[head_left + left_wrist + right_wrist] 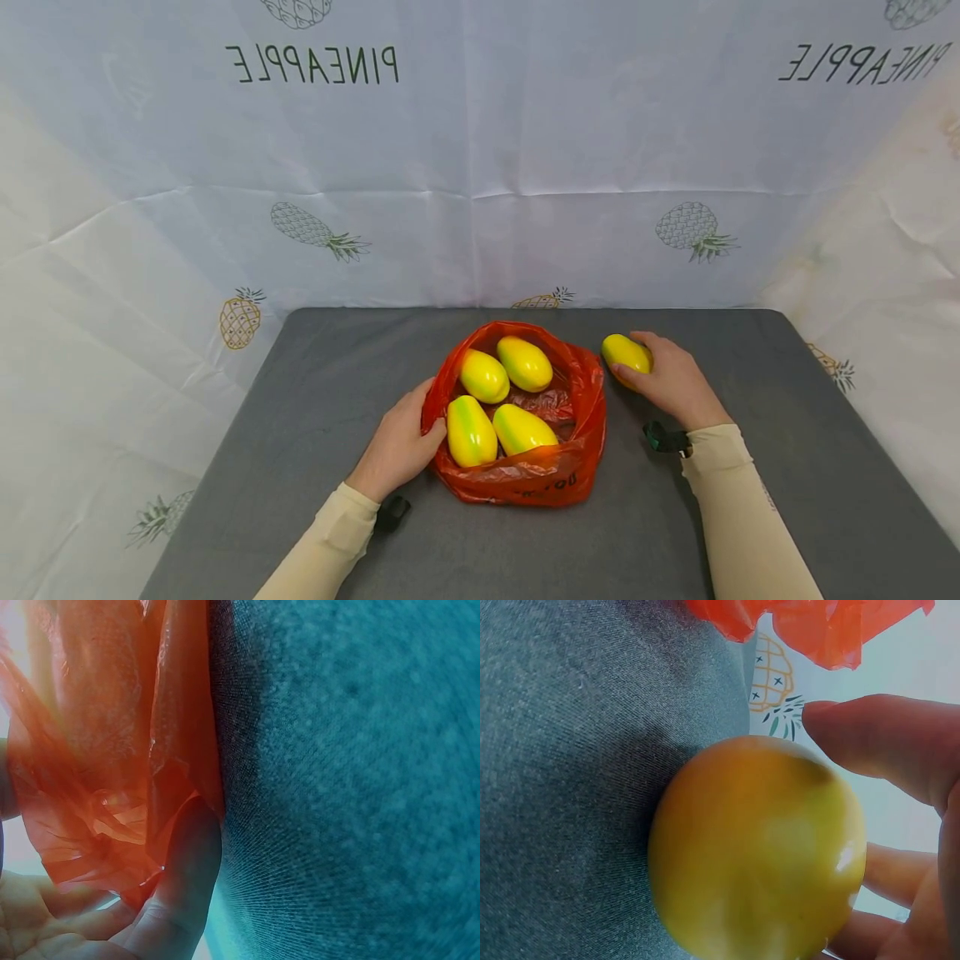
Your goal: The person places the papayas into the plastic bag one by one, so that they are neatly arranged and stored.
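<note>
An open-topped red plastic bag (585, 392) stands mid-table, and several yellow mangoes (471, 431) lie inside it. My left hand (401, 437) grips the bag's left side, with the thumb at its near edge. In the left wrist view, translucent red plastic (112, 750) lies between the thumb and fingers. Right of the bag, another yellow mango (628, 354) rests on the table with my right hand (671, 379) curled round it. The right wrist view shows this mango (757, 847) close up, the thumb above it and the other fingers partly hidden behind it.
A dark grey cloth covers the table (322, 358). White fabric (465, 150) printed with pineapples and reversed lettering hangs behind the table and along both sides. Dark wrist devices (666, 437) sit under the sleeve cuffs.
</note>
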Available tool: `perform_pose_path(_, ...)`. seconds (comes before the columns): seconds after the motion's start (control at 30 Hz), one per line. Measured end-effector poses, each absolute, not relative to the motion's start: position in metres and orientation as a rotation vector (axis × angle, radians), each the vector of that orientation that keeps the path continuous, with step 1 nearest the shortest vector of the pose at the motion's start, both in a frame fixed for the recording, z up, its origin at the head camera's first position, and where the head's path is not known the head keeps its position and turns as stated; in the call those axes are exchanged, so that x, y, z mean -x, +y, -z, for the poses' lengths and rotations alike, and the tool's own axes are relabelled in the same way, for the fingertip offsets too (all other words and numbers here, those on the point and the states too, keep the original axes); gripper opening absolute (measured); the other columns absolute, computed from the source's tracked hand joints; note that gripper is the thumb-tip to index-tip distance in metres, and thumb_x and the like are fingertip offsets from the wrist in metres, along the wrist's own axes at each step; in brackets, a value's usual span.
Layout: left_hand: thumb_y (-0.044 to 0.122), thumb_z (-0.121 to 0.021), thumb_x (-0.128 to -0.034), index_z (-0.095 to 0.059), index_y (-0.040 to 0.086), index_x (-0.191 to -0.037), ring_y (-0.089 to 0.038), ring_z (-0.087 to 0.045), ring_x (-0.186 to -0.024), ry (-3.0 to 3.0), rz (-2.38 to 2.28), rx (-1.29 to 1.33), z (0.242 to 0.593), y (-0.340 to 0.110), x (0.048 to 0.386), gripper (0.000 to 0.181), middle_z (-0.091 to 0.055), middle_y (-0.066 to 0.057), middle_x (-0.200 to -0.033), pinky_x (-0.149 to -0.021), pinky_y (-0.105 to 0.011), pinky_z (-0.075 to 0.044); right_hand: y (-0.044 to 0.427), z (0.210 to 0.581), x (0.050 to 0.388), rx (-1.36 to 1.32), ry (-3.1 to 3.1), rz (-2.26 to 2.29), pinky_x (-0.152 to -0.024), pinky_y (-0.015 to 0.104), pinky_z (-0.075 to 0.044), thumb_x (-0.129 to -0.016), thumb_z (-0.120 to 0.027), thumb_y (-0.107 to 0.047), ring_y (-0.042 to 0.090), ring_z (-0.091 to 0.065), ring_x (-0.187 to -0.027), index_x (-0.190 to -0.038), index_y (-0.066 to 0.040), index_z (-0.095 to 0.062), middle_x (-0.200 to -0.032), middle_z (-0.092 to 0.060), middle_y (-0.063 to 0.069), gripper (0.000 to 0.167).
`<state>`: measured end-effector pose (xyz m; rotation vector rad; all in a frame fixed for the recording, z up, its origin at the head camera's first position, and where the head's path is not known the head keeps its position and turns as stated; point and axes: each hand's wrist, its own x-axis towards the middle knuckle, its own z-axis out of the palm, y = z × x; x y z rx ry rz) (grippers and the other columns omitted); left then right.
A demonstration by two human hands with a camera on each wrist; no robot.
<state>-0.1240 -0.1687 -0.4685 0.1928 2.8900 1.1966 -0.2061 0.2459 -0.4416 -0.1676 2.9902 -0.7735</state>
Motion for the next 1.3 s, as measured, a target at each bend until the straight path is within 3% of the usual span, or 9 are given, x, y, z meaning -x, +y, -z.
perform_pose_path(0.6,0.022,-0.068,-0.1013,-0.049,0.015,-0.161,-0.025,-0.066,-0.123,2.88,-1.225,-0.213,0.469,-0.17,0.124,0.063,-0.066,-0.006,-0.147,-0.111,-0.053,-0.057,0.246,0.445,0.208,0.225,2.996,0.777,-0.094,0.061,-0.055,-0.102,-0.072,-0.042,0.042,-0.063,-0.113,-0.159,0.0,-0.046,-0.148,-0.061,0.03,0.075)
perform_pose_path(1.3,0.022,-0.068,-0.1013,-0.049,0.014,-0.161,-0.026,-0.066,-0.124,2.876,-1.212,-0.198,0.467,-0.169,0.124,0.063,-0.065,-0.007,-0.148,-0.112,-0.053,-0.057,0.249,0.433,0.204,0.21,3.005,0.76,-0.096,0.062,-0.054,-0.102,-0.07,-0.041,0.042,-0.062,-0.116,-0.159,-0.002,-0.046,-0.15,-0.059,0.029,0.073)
